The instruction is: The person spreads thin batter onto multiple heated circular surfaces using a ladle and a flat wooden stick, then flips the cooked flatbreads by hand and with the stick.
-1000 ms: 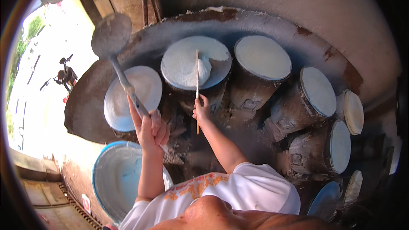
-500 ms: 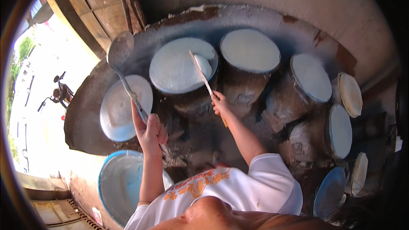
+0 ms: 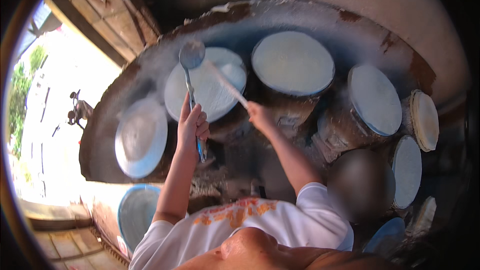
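My left hand [image 3: 192, 127] is closed around the handle of a metal ladle [image 3: 192, 54]. The ladle's round bowl hangs over the left side of a large round white top [image 3: 200, 102] on a pot. In my right hand [image 3: 260, 115], also closed, is a long thin pale stick [image 3: 227, 84], its far half blurred by motion. The stick reaches across the same white top, beside a rounded white lump [image 3: 234, 74]. Whether the stick touches the lump I cannot tell.
More round white tops stand in a curve: one at left [image 3: 141, 137], one behind [image 3: 293, 62], others at right [image 3: 375, 100]. A blue-rimmed tub [image 3: 137, 215] is at lower left. A dark blurred round shape [image 3: 362, 185] appears right of my arm. Haze hangs over the pots.
The ladle has swung right, from above the left top to over the middle one. My right hand still grips the stick, and its far end has shifted left. The dark blurred shape has appeared.
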